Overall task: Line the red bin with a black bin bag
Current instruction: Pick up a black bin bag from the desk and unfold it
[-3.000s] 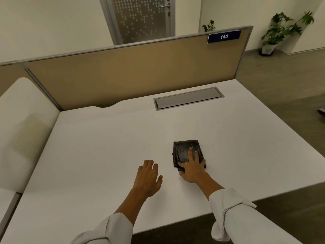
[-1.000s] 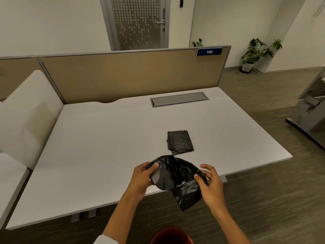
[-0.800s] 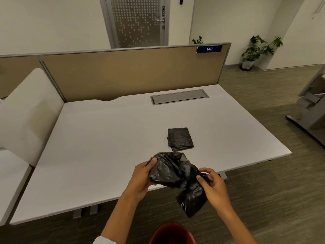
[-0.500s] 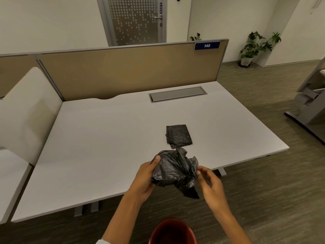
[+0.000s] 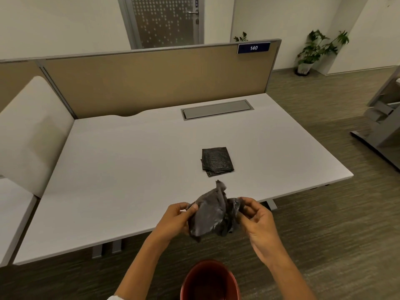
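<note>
A crumpled black bin bag [image 5: 213, 213] hangs in the air over the desk's front edge, pinched from both sides. My left hand [image 5: 174, 218] grips its left side and my right hand [image 5: 256, 219] grips its right side. One corner of the bag sticks up between them. The red bin [image 5: 208, 280] stands on the floor right below my hands, its mouth open and its inside bare. A folded stack of black bags [image 5: 217, 161] lies flat on the white desk [image 5: 129, 169] beyond my hands.
A tan partition [image 5: 151, 79] closes the desk's far side, with a grey cable flap [image 5: 217, 109] in front of it. A white side panel [image 5: 32, 131] stands at the left. Grey furniture [image 5: 383, 124] sits on the floor at the right.
I took one bag off the folded stack, stepped back from the desk and have been working it loose with both hands. The bag is bunched tighter now, and the red bin shows more.
</note>
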